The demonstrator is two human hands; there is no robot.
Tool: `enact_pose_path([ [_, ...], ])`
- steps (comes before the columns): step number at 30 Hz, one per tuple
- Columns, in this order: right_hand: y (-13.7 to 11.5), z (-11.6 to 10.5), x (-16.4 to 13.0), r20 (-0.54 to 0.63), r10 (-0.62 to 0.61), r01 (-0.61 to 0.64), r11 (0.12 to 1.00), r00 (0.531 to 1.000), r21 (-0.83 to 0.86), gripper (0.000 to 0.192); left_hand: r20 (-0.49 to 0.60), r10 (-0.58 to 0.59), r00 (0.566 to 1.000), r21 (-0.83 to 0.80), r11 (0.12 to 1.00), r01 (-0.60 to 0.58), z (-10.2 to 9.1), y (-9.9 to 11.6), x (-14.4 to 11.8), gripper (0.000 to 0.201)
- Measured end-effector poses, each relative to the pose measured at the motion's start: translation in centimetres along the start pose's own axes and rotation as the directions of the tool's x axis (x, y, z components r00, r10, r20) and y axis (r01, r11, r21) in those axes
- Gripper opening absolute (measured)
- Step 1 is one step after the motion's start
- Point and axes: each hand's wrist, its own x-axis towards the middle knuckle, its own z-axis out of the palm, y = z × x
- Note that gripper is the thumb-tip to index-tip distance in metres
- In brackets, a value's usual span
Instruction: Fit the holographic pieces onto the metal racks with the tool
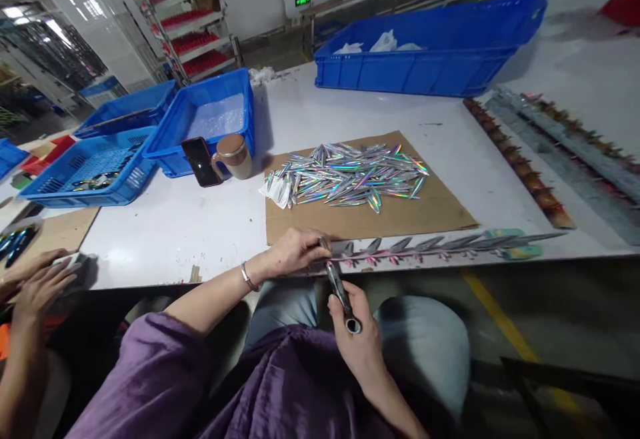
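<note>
My left hand (295,251) is closed at the left end of a long rack (415,253), its fingertips pinching a slim grey pointed piece (325,244). Several similar grey pieces slant along the rack, above small pink-stained clips. My right hand (359,325) grips a dark metal tool with a round hollow end (340,290); the tool's far tip is by the rack, just below my left fingertips. Beyond the rack, a heap of shiny rainbow-silver slim pieces (350,175) lies on a cardboard sheet (435,202).
A brown mug (235,157) and a phone (200,162) stand by a blue bin (245,105). A large blue bin (400,72) is at the back. More racks (520,165) lie right. Another person's hands (43,282) are at far left. The table edge runs under my forearms.
</note>
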Motion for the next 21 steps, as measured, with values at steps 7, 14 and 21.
enact_pose_path([
  [7, -1.2, -0.1, 0.8, 0.309, 0.276, -0.414, 0.578, 0.91, 0.703, 0.037, 0.025, 0.038, 0.999, 0.07, 0.997, -0.04, 0.2, 0.3, 0.5, 0.033],
  [14, -1.2, -0.8, 0.7, 0.216, 0.274, -0.347, 0.668, 0.937, 0.658, 0.036, -0.023, 0.04, 0.999, 0.076, 0.996, -0.038, 0.4, -0.2, 0.3, 0.034],
  [21, -1.8, -0.9, 1.0, 0.002, -0.071, 0.07, 0.981, 0.997, -0.179, 0.032, -0.021, 0.011, 1.0, 0.069, 0.998, -0.01, 0.4, -0.5, 0.4, 0.039],
])
